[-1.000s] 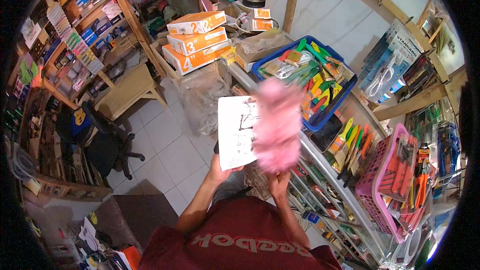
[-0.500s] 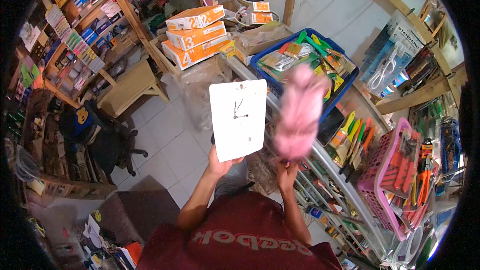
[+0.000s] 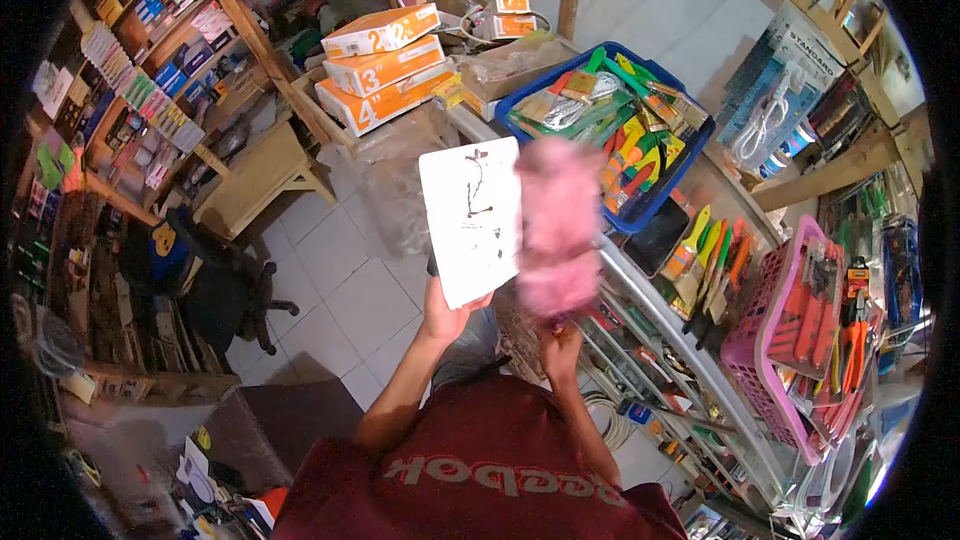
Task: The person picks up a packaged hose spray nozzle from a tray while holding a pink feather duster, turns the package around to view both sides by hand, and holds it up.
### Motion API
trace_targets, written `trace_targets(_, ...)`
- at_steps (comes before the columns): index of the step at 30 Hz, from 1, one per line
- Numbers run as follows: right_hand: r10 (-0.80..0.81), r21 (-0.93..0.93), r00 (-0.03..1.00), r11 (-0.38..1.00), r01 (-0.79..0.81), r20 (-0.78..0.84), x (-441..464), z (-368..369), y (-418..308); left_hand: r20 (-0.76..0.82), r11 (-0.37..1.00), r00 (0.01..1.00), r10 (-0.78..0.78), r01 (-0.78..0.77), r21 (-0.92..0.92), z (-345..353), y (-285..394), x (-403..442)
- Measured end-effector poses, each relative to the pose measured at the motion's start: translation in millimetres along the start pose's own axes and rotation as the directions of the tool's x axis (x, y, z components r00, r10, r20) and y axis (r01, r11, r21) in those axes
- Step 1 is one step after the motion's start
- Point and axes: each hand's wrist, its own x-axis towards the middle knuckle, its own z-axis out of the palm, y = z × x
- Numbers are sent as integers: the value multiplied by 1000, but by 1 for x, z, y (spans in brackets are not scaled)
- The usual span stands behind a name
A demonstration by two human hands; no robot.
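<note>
My left hand [image 3: 452, 312] grips the lower edge of a white rectangular panel [image 3: 465, 270] with rounded corners and dark marks on its face. I cannot make out what kind of panel it is. A pink fluffy duster [image 3: 562, 230], smeared by motion, stands upright in my right hand [image 3: 560, 348], which is closed round its handle. The duster's left side is right beside the panel's right edge; whether they touch I cannot tell. Behind the duster sits a blue basket [image 3: 628, 224] full of paintbrushes and cables.
A glass counter with a metal edge [image 3: 690, 372] runs along my right, bearing loose paintbrushes [image 3: 688, 258] and a pink basket [image 3: 752, 370] of tools. Orange boxes [image 3: 385, 75] are stacked ahead. An office chair [image 3: 205, 285] and wooden shelves stand on the left.
The duster has moved left, close against the panel. The panel has shifted slightly left and tilted, and more dark marks show on its face. The camera view has turned slightly.
</note>
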Motion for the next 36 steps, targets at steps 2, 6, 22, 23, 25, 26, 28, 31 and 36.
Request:
trace_targets(2, -191, -73, 978, 977, 198, 87, 1, -7, -6, 109, 999, 994, 20, -23, 30, 0, 3, 2)
trace_targets(6, -320, -127, 943, 936, 329, 90, -2, -10, -2, 121, 999, 992, -32, 35, -30, -11, -10, 6)
trace_targets(22, -389, -64, 912, 915, 399, 133, 4, -1, 21, -663, 960, 705, 252, -268, 80, 58, 15, 20)
trace_targets(23, -214, -45, 964, 974, 223, 157, 1, -5, 19, -371, 963, 895, 247, -271, -11, 40, 16, 15)
trace_targets(25, -197, 7, 979, 980, 197, 48, -4, 2, 14, -69, 970, 968, 240, -243, -25, 7, 6, 9)
trace_targets(26, -308, -45, 951, 950, 309, 29, -3, 2, 15, -102, 969, 964, 245, -242, 46, -1, -1, 10)
trace_targets(28, -505, -162, 863, 851, 499, 2, -9, -3, 19, -252, 968, 959, 132, -179, -174, 5, 5, 18)
trace_targets(31, -34, -235, 970, 968, 93, 243, -2, -13, 38, 39, 944, 962, 271, -257, -207, 28, 21, 16)
trace_targets(36, -267, -139, 952, 948, 288, 153, -2, -4, 42, -267, 875, 944, -193, 43, -483, -62, -44, 27)
